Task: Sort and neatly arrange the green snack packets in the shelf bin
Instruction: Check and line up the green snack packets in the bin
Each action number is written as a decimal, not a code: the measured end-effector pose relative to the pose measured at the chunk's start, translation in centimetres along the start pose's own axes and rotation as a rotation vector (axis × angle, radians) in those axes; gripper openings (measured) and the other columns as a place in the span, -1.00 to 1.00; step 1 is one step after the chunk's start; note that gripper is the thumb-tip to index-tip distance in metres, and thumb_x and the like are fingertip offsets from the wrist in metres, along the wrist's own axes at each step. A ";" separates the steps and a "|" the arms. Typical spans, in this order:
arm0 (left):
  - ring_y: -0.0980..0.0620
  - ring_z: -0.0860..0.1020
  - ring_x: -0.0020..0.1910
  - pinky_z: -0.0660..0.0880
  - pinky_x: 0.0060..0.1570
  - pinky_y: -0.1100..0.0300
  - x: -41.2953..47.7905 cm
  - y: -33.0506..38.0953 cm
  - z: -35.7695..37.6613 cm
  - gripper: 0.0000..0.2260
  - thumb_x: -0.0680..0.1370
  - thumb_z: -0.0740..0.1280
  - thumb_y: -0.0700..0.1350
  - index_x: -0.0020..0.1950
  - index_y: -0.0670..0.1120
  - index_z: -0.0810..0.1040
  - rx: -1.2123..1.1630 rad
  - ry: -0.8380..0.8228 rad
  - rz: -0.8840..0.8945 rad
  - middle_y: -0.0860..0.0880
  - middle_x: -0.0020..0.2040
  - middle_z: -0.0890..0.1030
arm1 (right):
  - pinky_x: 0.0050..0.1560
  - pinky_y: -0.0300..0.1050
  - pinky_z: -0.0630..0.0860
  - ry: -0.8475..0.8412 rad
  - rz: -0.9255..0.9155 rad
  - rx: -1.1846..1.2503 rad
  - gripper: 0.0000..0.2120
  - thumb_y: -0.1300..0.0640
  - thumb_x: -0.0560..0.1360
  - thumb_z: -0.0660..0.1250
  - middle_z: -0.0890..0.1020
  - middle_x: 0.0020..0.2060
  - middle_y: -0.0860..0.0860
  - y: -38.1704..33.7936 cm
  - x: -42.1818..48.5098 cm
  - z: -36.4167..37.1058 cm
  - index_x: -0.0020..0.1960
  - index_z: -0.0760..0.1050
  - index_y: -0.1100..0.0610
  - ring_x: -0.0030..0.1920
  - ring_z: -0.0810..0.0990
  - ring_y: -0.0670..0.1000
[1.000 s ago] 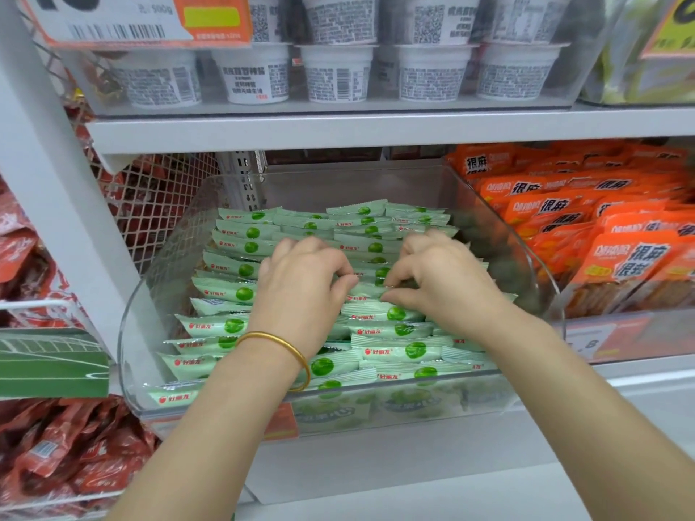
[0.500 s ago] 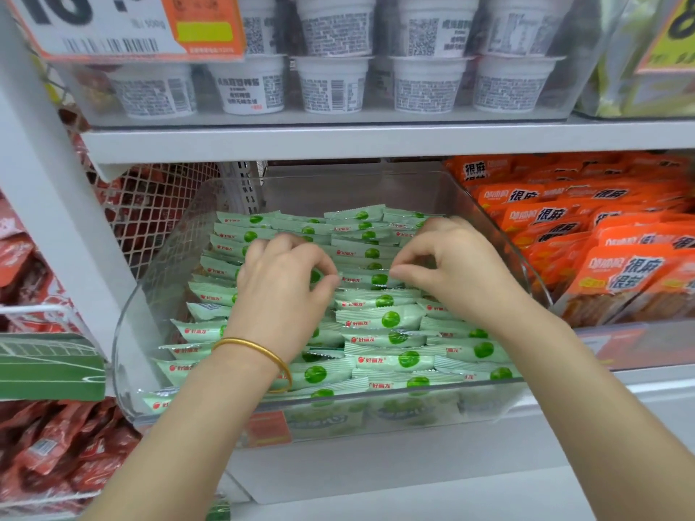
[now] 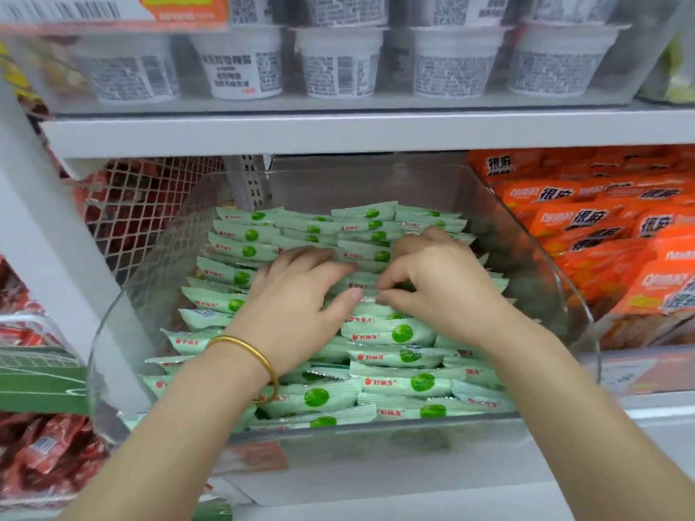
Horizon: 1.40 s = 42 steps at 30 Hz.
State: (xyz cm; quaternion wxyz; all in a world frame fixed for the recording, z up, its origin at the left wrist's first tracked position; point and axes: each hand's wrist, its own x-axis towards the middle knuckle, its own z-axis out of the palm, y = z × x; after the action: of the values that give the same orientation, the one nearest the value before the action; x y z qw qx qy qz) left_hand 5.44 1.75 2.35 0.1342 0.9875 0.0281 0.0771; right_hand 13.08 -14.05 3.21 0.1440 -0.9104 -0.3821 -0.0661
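Two hands: the left hand [image 3: 297,314] and the right hand [image 3: 440,291] are reaching side by side into the clear plastic shelf bin [image 3: 556,295], meeting over its middle row, probably because that row is the one being squared up.
Left fingers: they are curling down with the thumb tip pressing on a packet edge at mid-bin; whether they are actually pinching a packet I cannot tell.
Right fingers: they are bending inward, thumb and forefinger drawn close together on the same packet edge, which reads as a pinch, though the packet held is too hidden and blurred to be sure.
Bracelet: a thin gold bangle [image 3: 259,361] is sitting on the left wrist, just above the front packets.
Packets, position: the pale green snack packets with a dark green dot and red logo [image 3: 391,332] are lying inside the bin, filling it from the front wall to near the back.
Packets, look: they are lying flat and overlapping like shingles in roughly three columns, crimped ends out to the sides; the left column is looking slightly skewed.
Neighbours: orange snack packets [image 3: 601,235] are filling the next bin to the right, and white printed cups [image 3: 338,65] are standing on the white shelf [image 3: 338,133] above.
Progress: most rows are looking orderly already, so I judge that the work is nearing its end.
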 end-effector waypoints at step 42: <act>0.10 0.63 0.04 0.54 -0.04 0.30 -3.3 3.4 -2.4 -0.40 0.32 0.41 -0.19 0.35 -0.05 0.37 -1.115 -0.016 0.145 0.08 0.12 0.64 | -0.42 -0.08 0.57 0.471 0.293 1.295 -0.84 0.10 0.54 0.28 0.67 -0.34 0.03 -1.6 -4.3 -3.5 -0.17 0.55 0.11 -0.35 0.65 0.01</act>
State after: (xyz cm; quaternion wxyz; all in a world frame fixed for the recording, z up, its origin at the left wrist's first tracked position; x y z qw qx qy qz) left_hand 1.88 -1.14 5.10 0.6305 0.7671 -0.0858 0.0819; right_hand 8.90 -17.03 5.85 0.7433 -0.6452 -0.1765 -0.0005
